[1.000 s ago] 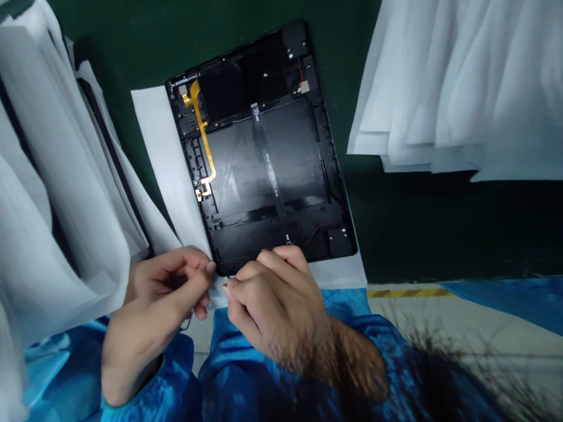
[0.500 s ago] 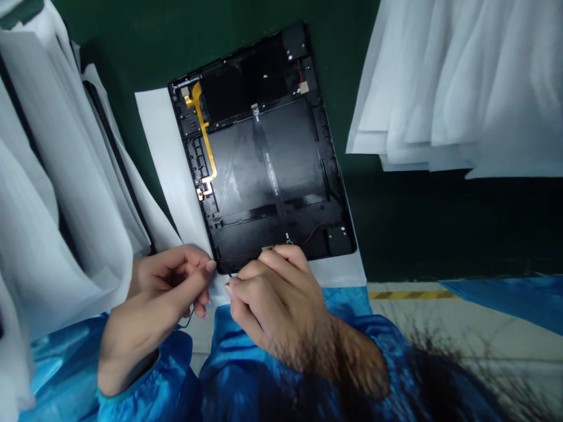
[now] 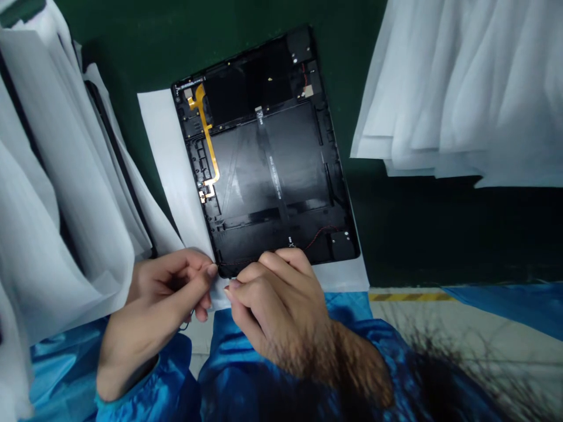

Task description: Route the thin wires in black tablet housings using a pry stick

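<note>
A black tablet housing (image 3: 272, 164) lies open and tilted on a white sheet (image 3: 160, 146), with an orange flex cable (image 3: 210, 140) along its left side. My left hand (image 3: 176, 287) is closed in a pinch at the housing's lower left corner, with a thin dark wire (image 3: 187, 324) hanging under its fingers. My right hand (image 3: 281, 299) is closed at the lower edge, its knuckles over the rim. What its fingertips hold is too small to make out. A thin red wire (image 3: 314, 237) runs inside the housing near the lower right.
White sheets (image 3: 74, 158) hang or stand in a row at the left, and more white sheets (image 3: 448, 94) lie at the upper right. The table surface (image 3: 220, 23) is dark green. Below its edge a yellow-and-black floor stripe (image 3: 409, 297) shows beside blue fabric (image 3: 519, 302).
The housing and the right-hand sheets appear slightly farther right and lower. The dark wire below my left hand hangs in a different curve. Both hands keep almost the same pose.
</note>
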